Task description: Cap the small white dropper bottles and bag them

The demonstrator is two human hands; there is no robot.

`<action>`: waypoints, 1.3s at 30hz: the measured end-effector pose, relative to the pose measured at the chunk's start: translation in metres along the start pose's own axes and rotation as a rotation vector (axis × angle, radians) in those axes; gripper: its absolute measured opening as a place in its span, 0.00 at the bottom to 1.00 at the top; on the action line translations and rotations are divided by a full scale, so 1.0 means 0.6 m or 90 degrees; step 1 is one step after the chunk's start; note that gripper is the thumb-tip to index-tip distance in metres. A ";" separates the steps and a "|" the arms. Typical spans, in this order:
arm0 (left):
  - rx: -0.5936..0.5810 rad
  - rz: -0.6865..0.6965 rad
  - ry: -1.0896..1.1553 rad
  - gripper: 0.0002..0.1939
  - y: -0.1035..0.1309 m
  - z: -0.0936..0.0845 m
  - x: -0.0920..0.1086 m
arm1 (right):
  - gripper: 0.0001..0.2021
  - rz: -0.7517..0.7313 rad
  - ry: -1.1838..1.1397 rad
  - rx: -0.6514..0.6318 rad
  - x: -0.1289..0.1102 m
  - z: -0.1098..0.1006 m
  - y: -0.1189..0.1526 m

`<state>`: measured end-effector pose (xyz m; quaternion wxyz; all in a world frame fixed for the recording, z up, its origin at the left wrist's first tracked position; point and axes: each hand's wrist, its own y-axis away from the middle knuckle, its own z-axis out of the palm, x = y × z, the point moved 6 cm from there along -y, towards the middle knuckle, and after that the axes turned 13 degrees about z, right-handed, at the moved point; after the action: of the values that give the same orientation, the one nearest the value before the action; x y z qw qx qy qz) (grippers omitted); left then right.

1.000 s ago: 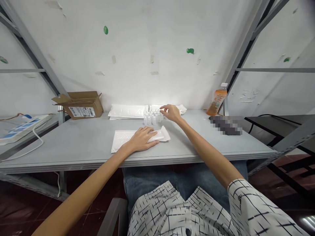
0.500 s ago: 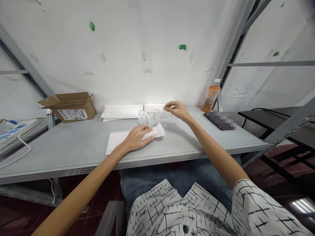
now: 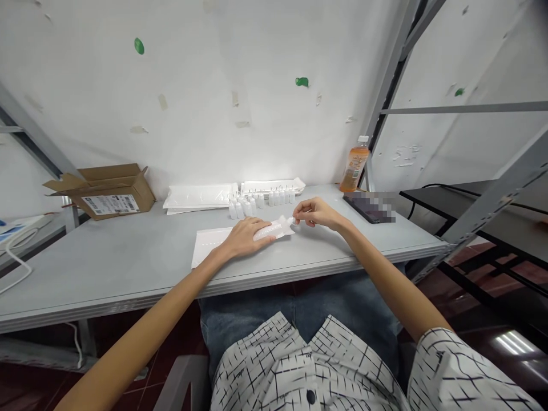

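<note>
On the desk near its front edge lies a white padded bag (image 3: 209,241), its right end opened up and bulging. My left hand (image 3: 249,236) is closed round that end. My right hand (image 3: 314,213) pinches a small white bottle (image 3: 295,221) right at the bag's mouth. Behind the hands several small white bottles (image 3: 242,206) with thin dark tips stand in a cluster, and a row of more bottles (image 3: 281,197) stands to their right. White bags (image 3: 199,197) lie flat by the wall, left of another white bag (image 3: 295,184).
An open cardboard box (image 3: 113,197) sits at the back left of the grey desk (image 3: 128,257). At the back right stand an orange drink bottle (image 3: 356,165) and a dark flat device (image 3: 363,208). A white cable (image 3: 19,265) hangs at the far left.
My right hand has come down and forward from the bottle rows to the bag's mouth with a small bottle. My left hand stays on the bag. The camera view has turned slightly right.
</note>
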<state>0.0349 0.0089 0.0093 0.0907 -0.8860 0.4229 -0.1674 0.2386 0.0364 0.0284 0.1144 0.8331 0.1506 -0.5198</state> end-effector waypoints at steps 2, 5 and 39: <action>0.010 0.007 0.006 0.30 -0.001 -0.002 0.002 | 0.10 0.010 0.017 -0.029 0.006 0.000 0.001; 0.021 0.015 0.018 0.31 -0.002 -0.005 0.002 | 0.11 0.006 0.058 -0.074 0.006 0.014 0.000; -0.035 0.055 -0.120 0.41 0.019 -0.028 0.011 | 0.08 -0.032 -0.006 -0.144 -0.014 0.093 -0.021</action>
<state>0.0243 -0.0036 0.0232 0.1125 -0.8808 0.4548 -0.0676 0.1843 0.0277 0.0112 0.1951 0.8083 0.2285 -0.5064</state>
